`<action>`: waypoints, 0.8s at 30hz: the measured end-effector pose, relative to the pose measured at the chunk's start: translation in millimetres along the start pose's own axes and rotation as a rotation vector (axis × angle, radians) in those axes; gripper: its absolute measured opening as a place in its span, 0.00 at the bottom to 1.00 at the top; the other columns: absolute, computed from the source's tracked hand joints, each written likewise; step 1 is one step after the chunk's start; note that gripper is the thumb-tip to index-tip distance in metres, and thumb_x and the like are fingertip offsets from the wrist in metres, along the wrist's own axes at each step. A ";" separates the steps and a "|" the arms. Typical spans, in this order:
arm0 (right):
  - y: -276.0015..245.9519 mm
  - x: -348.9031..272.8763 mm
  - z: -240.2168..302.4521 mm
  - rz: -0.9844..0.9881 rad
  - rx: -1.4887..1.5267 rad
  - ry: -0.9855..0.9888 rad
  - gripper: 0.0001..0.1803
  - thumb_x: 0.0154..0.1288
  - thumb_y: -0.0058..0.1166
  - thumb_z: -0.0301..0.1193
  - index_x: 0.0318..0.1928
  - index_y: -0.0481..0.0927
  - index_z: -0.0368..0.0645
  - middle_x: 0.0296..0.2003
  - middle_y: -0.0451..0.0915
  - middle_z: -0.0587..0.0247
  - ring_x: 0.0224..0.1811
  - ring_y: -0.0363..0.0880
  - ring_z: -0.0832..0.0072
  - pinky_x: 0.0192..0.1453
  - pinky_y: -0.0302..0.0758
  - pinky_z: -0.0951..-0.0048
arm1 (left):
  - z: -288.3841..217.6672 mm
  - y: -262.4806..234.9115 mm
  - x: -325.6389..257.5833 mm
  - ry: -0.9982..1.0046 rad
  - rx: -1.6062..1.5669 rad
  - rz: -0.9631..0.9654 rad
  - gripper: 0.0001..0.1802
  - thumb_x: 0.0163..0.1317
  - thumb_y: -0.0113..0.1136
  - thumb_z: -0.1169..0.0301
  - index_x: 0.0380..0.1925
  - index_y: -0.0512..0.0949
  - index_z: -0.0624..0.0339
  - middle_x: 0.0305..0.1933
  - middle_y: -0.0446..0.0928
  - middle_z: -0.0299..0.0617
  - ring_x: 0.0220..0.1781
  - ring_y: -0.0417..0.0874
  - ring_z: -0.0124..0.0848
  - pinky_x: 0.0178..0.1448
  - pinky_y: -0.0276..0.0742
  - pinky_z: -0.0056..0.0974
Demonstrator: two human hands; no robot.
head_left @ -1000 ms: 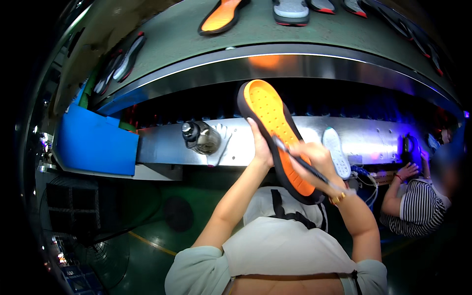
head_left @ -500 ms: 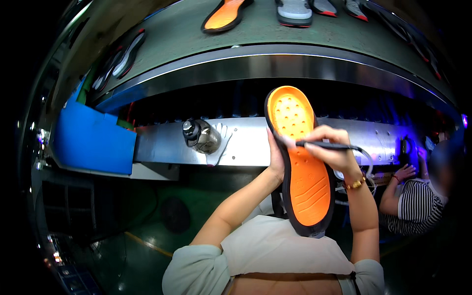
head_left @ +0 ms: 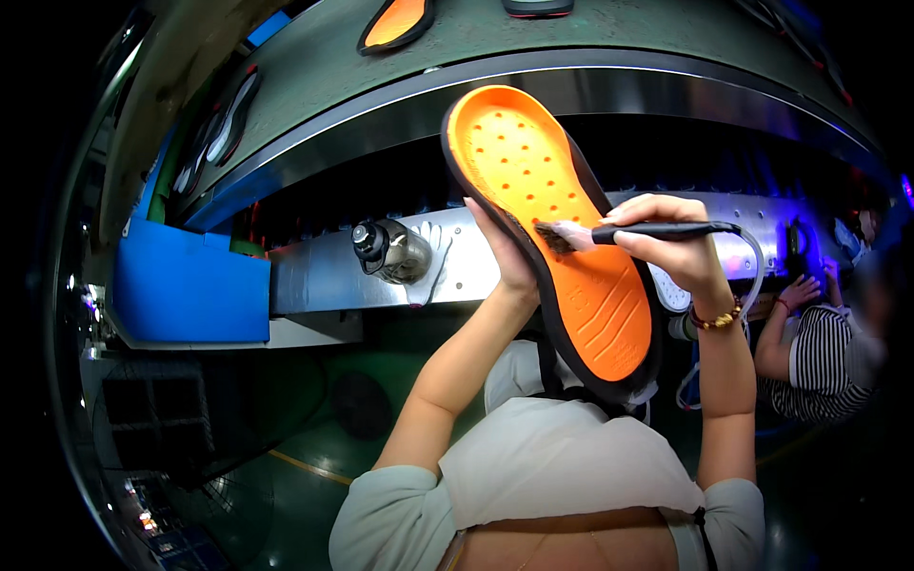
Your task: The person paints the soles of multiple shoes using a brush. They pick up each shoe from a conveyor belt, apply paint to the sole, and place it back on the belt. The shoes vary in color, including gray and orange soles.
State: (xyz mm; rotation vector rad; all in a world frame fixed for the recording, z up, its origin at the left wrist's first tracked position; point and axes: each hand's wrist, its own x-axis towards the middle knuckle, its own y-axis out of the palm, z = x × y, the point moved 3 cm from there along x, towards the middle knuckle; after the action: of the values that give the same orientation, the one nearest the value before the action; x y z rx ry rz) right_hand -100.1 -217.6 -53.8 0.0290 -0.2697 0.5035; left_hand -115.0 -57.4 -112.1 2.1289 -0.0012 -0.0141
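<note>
A shoe sole (head_left: 609, 333) with an orange upper face and black rim is held up in front of me, tilted with its top end toward the left. My left hand (head_left: 509, 262) grips its left edge, the fingers hidden behind it. My right hand (head_left: 678, 246) is closed around the black handle of a brush (head_left: 571, 236). The brush's dark bristles touch the orange face near its middle, just below the rows of small holes. From the handle's rear end a pale, bent tube runs down past my wrist.
A conveyor belt (head_left: 609, 33) carrying more soles crosses the far side. Below it, a metal ledge (head_left: 309, 276) holds a dark bottle (head_left: 395, 255) and a white glove (head_left: 435, 266). A blue box (head_left: 190, 285) stands left. At right sits a person in a striped top (head_left: 824, 357).
The sole has moved up and leans further left. The brush turned, so its dark bristles now show against the orange face. My view has shifted slightly, with fewer soles in sight on the belt.
</note>
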 end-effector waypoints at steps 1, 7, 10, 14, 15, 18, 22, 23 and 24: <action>0.7 -1.5 -3.3 0.047 0.048 -0.008 0.06 0.49 0.54 0.19 0.31 0.78 0.33 0.31 0.79 0.57 0.34 0.77 0.76 0.40 0.73 0.78 | -0.5 0.7 1.1 0.029 -0.020 0.001 0.42 0.53 0.28 0.33 0.57 0.58 0.53 0.58 0.62 0.40 0.58 0.65 0.33 0.61 0.60 0.38; 3.9 -11.6 6.3 0.140 0.030 -0.078 0.07 0.48 0.56 0.19 0.31 0.77 0.33 0.30 0.79 0.57 0.36 0.77 0.74 0.42 0.73 0.77 | -15.7 -10.4 18.3 0.165 -0.023 -0.003 0.39 0.55 0.25 0.35 0.58 0.56 0.52 0.58 0.61 0.39 0.57 0.65 0.34 0.60 0.61 0.38; 4.8 -14.4 5.4 0.138 0.066 -0.053 0.07 0.47 0.56 0.19 0.31 0.77 0.34 0.30 0.79 0.58 0.37 0.77 0.73 0.42 0.73 0.76 | -22.0 -0.3 23.0 0.260 0.083 -0.055 0.41 0.54 0.24 0.34 0.58 0.54 0.52 0.59 0.60 0.41 0.58 0.65 0.36 0.60 0.60 0.39; 1.9 -24.5 12.9 0.251 0.057 -0.066 0.06 0.47 0.55 0.18 0.30 0.77 0.34 0.30 0.79 0.58 0.38 0.77 0.73 0.44 0.72 0.76 | -34.3 -10.0 31.3 0.255 0.046 0.047 0.41 0.54 0.24 0.34 0.59 0.54 0.52 0.60 0.58 0.40 0.59 0.62 0.37 0.61 0.59 0.40; -4.2 -23.0 6.9 0.160 0.079 -0.008 0.06 0.47 0.55 0.18 0.30 0.77 0.34 0.30 0.79 0.58 0.38 0.77 0.73 0.44 0.72 0.76 | -35.4 -6.9 30.2 0.284 0.061 0.017 0.39 0.55 0.24 0.35 0.58 0.55 0.51 0.59 0.59 0.38 0.59 0.63 0.35 0.61 0.59 0.38; -1.8 -28.5 -0.8 0.134 0.167 0.053 0.07 0.47 0.55 0.18 0.31 0.77 0.34 0.31 0.79 0.57 0.38 0.77 0.73 0.44 0.72 0.76 | -40.4 7.8 28.2 0.354 0.131 -0.079 0.38 0.56 0.26 0.36 0.57 0.57 0.51 0.58 0.61 0.36 0.57 0.65 0.32 0.60 0.60 0.36; -4.2 -42.7 8.7 0.323 0.155 -0.034 0.10 0.45 0.56 0.17 0.32 0.78 0.36 0.31 0.79 0.56 0.36 0.77 0.69 0.44 0.72 0.73 | -48.8 4.3 28.8 0.356 0.131 -0.070 0.38 0.56 0.28 0.36 0.56 0.59 0.52 0.57 0.62 0.36 0.57 0.65 0.32 0.60 0.61 0.36; -11.2 -43.5 4.0 0.215 0.123 0.001 0.10 0.45 0.57 0.17 0.32 0.78 0.35 0.31 0.79 0.57 0.36 0.77 0.70 0.44 0.72 0.73 | -49.9 7.6 29.1 0.363 0.154 -0.088 0.38 0.56 0.28 0.36 0.56 0.59 0.52 0.57 0.63 0.36 0.56 0.66 0.32 0.59 0.61 0.36; -17.3 -44.4 -2.0 0.108 0.091 0.036 0.10 0.45 0.57 0.17 0.32 0.79 0.35 0.32 0.79 0.57 0.36 0.76 0.71 0.44 0.72 0.74 | -50.4 9.1 29.6 0.371 0.178 -0.106 0.38 0.56 0.28 0.36 0.56 0.59 0.52 0.57 0.63 0.36 0.56 0.66 0.32 0.59 0.62 0.36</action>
State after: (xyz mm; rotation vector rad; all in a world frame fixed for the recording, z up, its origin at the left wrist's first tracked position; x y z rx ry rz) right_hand -128.7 -253.6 -66.7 0.0943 -0.2138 0.6225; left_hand -84.8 -19.6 -77.9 2.2768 0.3402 0.3288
